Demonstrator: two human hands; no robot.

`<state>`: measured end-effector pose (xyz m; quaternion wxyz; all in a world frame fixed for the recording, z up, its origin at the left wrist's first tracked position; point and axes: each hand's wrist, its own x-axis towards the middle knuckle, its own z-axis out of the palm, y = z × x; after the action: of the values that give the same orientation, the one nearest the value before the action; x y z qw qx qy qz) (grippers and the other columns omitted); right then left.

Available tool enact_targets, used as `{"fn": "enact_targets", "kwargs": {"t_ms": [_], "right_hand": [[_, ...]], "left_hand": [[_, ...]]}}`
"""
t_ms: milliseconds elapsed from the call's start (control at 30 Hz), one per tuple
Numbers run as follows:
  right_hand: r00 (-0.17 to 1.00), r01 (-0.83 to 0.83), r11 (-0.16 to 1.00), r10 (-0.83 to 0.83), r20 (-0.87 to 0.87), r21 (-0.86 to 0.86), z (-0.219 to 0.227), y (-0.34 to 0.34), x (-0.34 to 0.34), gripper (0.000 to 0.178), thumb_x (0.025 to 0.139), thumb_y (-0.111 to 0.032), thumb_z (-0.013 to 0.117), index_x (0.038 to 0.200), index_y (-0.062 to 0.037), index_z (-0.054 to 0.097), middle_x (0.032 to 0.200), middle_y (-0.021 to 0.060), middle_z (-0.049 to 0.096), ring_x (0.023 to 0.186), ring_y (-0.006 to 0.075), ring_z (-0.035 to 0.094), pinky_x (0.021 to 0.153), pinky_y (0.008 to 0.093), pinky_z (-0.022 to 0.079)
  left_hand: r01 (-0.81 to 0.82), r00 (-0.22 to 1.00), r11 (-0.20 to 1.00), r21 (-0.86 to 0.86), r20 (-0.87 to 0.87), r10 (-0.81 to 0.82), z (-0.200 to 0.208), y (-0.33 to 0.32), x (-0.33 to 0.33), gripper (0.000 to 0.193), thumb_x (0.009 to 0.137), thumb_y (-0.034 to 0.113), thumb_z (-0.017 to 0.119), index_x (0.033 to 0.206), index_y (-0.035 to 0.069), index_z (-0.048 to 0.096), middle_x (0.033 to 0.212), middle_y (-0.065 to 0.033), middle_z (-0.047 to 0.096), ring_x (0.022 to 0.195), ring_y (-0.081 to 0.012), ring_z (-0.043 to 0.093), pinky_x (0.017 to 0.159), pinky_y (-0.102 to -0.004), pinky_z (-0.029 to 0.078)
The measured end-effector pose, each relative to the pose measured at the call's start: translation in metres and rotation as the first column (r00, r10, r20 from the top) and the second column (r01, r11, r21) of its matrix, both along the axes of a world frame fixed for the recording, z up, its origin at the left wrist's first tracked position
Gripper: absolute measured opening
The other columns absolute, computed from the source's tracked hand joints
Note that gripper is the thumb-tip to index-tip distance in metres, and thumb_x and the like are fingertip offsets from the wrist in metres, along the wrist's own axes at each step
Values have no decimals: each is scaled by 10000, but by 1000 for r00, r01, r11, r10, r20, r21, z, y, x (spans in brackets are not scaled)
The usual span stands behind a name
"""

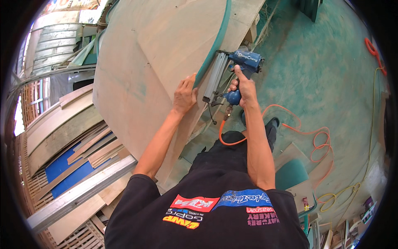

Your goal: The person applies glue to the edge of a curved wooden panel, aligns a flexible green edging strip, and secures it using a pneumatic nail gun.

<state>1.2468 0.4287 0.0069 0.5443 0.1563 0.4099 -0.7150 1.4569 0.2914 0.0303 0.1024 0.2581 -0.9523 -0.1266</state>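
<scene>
My right hand [244, 87] is wrapped round the grip of a blue pneumatic nail gun [247, 61]. The gun's long grey magazine [216, 75] lies along the edge of a large wooden panel [141, 62], and its nose is near a teal edging strip [219, 35] that follows the panel's curved side. Fingers of my left hand [185, 94] press on the end of that strip, with the palm over the panel. From the gun's handle an orange air hose [227, 139] runs down past my right forearm.
Hose coils [321, 143] lie on the green floor at the right, with a yellow hose [354, 189] farther out. A teal chair [292, 174] stands at the lower right. Wood strips and boards [89, 153] are stacked at the left beside a metal beam [83, 193].
</scene>
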Motion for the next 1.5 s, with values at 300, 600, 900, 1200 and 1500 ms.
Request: {"fn": "enact_targets", "kwargs": {"t_ms": [300,600,900,1200,1500], "right_hand": [[996,70,998,-70,57,-6,-2,-2,10,279,958,-376,738,1023,-123,643,604,-37,500,490,88,502,505,302,501],[996,72,997,-72,53,1,0,-4,7,299,955,-375,743,1060,-108,656,607,-37,493,492,92,497,517,308,498],[993,91,996,-92,73,12,3,-5,14,290,957,-377,740,1050,-114,662,608,-40,495,491,85,495,519,304,501],[994,108,993,-109,5,49,8,-6,12,345,937,-395,759,1023,-77,655,609,-28,499,486,86,491,509,309,497],[997,76,997,-76,8,28,6,-2,11,314,947,-385,750,1021,-97,651,598,-36,484,481,90,491,506,313,489]], "left_hand": [[62,998,998,-21,-15,-63,2,-8,-11,706,811,-27,699,1477,45,480,1218,-183,645,1082,-387,601,922,-447,513],[95,995,995,-44,17,-94,-2,-13,-13,712,810,-35,670,1483,12,443,1192,-176,600,1075,-383,574,906,-451,517],[111,993,991,-75,36,-108,1,-13,-17,716,807,-35,662,1481,-5,422,1127,-185,556,1036,-394,561,886,-463,514],[125,992,989,-77,19,-124,5,-12,-22,718,803,-25,664,1480,-14,423,1137,-194,582,1038,-395,569,898,-457,518],[130,991,990,-56,18,-129,0,-17,-21,752,804,-19,675,1506,12,408,1139,-187,595,1062,-393,571,909,-462,513]]}}
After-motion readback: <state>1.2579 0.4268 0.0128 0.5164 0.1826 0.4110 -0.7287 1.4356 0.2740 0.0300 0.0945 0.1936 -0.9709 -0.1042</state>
